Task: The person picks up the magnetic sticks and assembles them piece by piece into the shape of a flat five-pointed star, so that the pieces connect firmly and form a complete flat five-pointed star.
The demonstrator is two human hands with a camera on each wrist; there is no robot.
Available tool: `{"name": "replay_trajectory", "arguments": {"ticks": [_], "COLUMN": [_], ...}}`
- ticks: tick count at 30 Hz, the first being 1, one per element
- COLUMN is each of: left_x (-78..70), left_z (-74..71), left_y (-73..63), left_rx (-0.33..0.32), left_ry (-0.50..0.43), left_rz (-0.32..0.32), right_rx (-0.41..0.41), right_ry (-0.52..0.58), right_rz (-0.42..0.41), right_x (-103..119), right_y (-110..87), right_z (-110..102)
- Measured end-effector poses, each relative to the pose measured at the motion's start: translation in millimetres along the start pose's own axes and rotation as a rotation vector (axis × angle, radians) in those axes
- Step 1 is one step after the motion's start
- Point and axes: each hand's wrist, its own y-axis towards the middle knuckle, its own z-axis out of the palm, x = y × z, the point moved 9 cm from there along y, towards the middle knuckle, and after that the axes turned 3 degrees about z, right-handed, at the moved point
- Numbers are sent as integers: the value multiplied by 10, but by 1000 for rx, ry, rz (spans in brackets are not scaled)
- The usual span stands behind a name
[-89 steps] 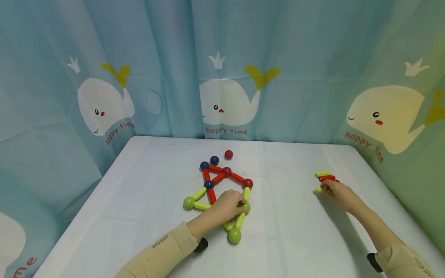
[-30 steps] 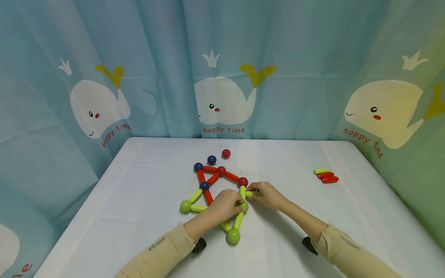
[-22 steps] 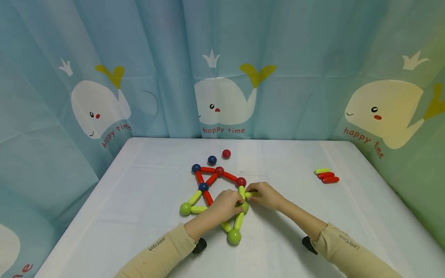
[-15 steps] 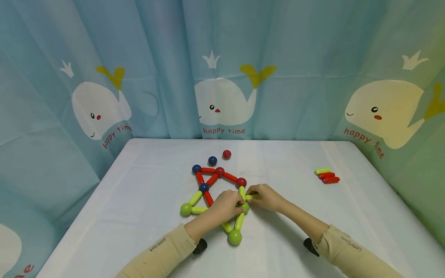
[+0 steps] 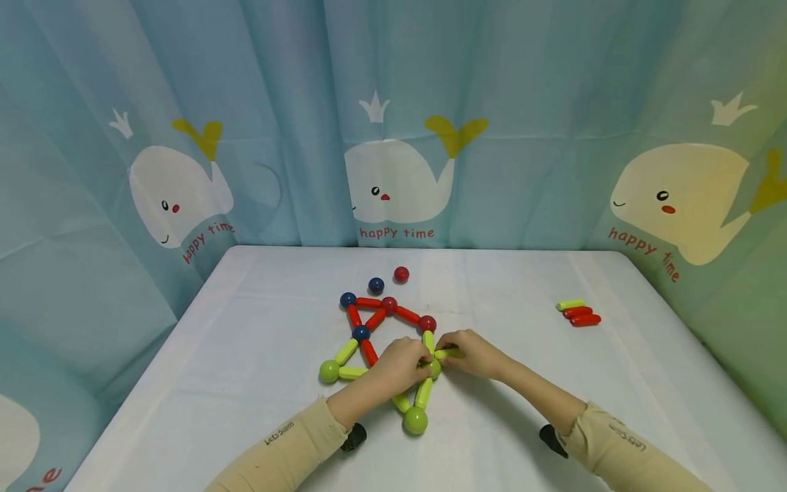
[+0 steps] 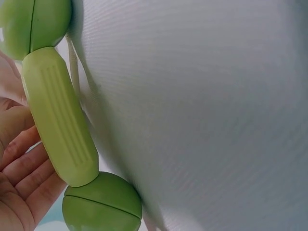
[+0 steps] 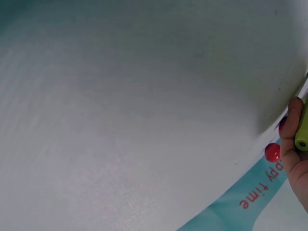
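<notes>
On the white table lies a joined shape of magnetic rods and balls: red rods (image 5: 406, 314), blue balls (image 5: 348, 301), red balls (image 5: 389, 305), yellow-green rods (image 5: 347, 352) and green balls (image 5: 329, 371). At its right side my left hand (image 5: 399, 365) grips a green ball (image 5: 435, 369), covering part of the shape. My right hand (image 5: 473, 354) pinches a yellow-green rod (image 5: 444, 353), its free end right at that ball. The left wrist view shows another yellow-green rod (image 6: 60, 118) between two green balls, in front of the hand. The right wrist view catches the pinched rod (image 7: 302, 132) at its edge.
A loose blue ball (image 5: 376, 285) and a loose red ball (image 5: 402, 275) lie behind the shape. To the right sit a yellow-green rod (image 5: 570, 305) and two red rods (image 5: 585, 320). A whale-print curtain (image 5: 529, 184) hangs behind the table.
My right hand has picked a yellow-green rod from the group at right and carried it left to the shape, then slightly nearer the gripped ball. My left hand keeps its place.
</notes>
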Motion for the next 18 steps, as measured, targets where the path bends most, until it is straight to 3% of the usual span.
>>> {"name": "replay_trajectory", "arguments": {"ticks": [12,18], "left_x": [-10,-55], "left_z": [-23,14], "left_y": [0,-7], "left_rx": [-7,30], "left_ry": [7,89], "left_rz": [4,4], "right_rx": [103,158], "right_ry": [19,60], "right_rz": [-26,3], "right_x": [-5,-146], "right_y": [-51,-89], "right_z": [12,-119]}}
